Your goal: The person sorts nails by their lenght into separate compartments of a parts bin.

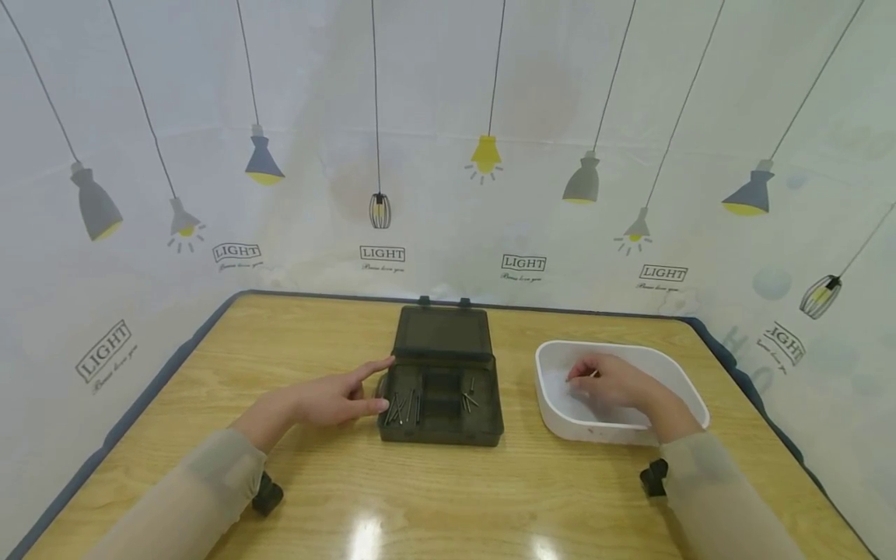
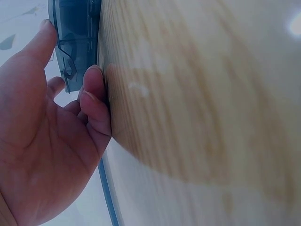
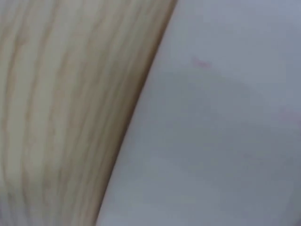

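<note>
A dark translucent plastic case (image 1: 440, 432) lies on the table with its lid (image 1: 443, 330) tipped back. Long thin metal screws or nails (image 1: 409, 408) fill its left compartment; several shorter ones (image 1: 469, 398) lie in the right. My left hand (image 1: 329, 398) rests at the case's left side, thumb and index finger straight and spread along its edge. Reaching over the near rim, my right hand (image 1: 616, 381) is down inside a white tub (image 1: 682, 381), fingers bent together; I cannot tell whether they pinch anything. The right wrist view has only the tub's outer wall (image 3: 202, 141).
The wooden table (image 1: 434, 498) ends at a dark edge, with a lamp-patterned curtain (image 1: 448, 210) behind and at both sides. Black wrist mounts (image 1: 267, 494) sit under both sleeves. The tub stands to the right of the case, with a strip of tabletop between.
</note>
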A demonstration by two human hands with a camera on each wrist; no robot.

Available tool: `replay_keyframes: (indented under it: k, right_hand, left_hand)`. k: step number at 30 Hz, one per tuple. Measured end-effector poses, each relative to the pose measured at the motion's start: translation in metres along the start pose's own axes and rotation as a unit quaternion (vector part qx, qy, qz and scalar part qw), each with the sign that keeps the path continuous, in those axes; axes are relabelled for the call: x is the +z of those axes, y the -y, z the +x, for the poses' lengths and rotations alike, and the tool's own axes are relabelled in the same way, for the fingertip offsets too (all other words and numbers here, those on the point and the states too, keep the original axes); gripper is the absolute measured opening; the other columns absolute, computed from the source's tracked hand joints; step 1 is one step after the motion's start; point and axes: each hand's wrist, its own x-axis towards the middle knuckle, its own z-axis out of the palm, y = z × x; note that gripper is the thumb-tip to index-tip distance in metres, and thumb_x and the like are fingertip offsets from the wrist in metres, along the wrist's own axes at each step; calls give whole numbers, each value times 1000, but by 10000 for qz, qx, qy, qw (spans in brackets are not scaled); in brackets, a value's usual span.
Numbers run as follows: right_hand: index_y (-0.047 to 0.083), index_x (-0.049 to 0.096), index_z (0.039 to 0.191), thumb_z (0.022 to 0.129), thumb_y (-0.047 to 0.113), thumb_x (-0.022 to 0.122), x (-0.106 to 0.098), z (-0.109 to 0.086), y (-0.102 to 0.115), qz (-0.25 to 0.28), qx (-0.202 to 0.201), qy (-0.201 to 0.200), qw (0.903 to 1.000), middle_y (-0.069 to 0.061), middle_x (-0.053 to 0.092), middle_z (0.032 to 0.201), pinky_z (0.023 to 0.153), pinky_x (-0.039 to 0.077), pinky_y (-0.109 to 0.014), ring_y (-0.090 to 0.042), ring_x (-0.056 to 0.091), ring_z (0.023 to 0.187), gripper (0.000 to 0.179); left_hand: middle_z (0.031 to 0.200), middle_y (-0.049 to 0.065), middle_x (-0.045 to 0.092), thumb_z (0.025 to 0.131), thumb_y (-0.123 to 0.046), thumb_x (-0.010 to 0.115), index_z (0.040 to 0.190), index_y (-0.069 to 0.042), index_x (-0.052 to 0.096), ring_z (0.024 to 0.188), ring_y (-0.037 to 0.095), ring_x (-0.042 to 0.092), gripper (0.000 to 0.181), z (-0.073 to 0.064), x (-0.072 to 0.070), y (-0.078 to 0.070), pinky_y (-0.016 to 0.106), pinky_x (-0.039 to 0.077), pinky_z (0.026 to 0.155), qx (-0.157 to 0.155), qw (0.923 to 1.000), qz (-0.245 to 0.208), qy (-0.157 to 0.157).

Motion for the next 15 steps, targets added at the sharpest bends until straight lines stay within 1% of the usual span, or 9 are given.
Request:
replay_keyframes:
  k: [3,5,8,10,12,15]
  right_hand:
    - [9,71,119,110,24,69,-1,-2,6,280,-130,-155,9994,-7,69,108,86,52,-35,-22,61,98,18]
    - [8,70,126,111,25,68,-1,-4,11,420,-285,-259,9984,-8,69,112,86,53,-35,-23,61,100,23]
    - [7,71,133,112,24,67,-1,-6,19,507,-552,-435,9962,-11,72,119,87,55,-33,-23,61,101,28]
    - [7,72,134,113,22,65,-1,-8,26,517,-744,-533,9945,-13,74,121,85,55,-32,-22,61,100,27]
    - [6,74,131,113,19,64,0,-9,34,489,-917,-651,9925,-14,75,119,82,55,-31,-22,62,96,24]
    - [6,73,126,114,20,63,2,-9,47,508,-1026,-791,9903,-13,75,114,78,55,-31,-21,62,91,21]
  left_hand:
    - [83,4,61,109,-60,63,178,-37,11,69,18,53,89,0,0,-1,36,48,72,-3,10000,2,10]
    - [83,4,61,109,-59,63,178,-37,11,69,18,52,89,0,0,-1,36,47,72,-7,10000,-24,18]
    - [82,4,61,109,-58,63,178,-37,11,68,18,52,89,0,-1,-2,36,48,71,-13,10000,-82,31]
    - [82,4,61,109,-58,63,178,-37,11,67,18,52,89,-1,-1,-2,36,48,71,-17,9999,-98,44]
    - [83,5,61,109,-58,63,178,-37,11,68,18,52,89,-1,-1,-2,36,48,71,-23,9999,-97,51]
    - [83,4,61,109,-59,63,178,-38,11,68,18,52,89,-1,-1,-1,36,48,72,-44,9999,-98,53]
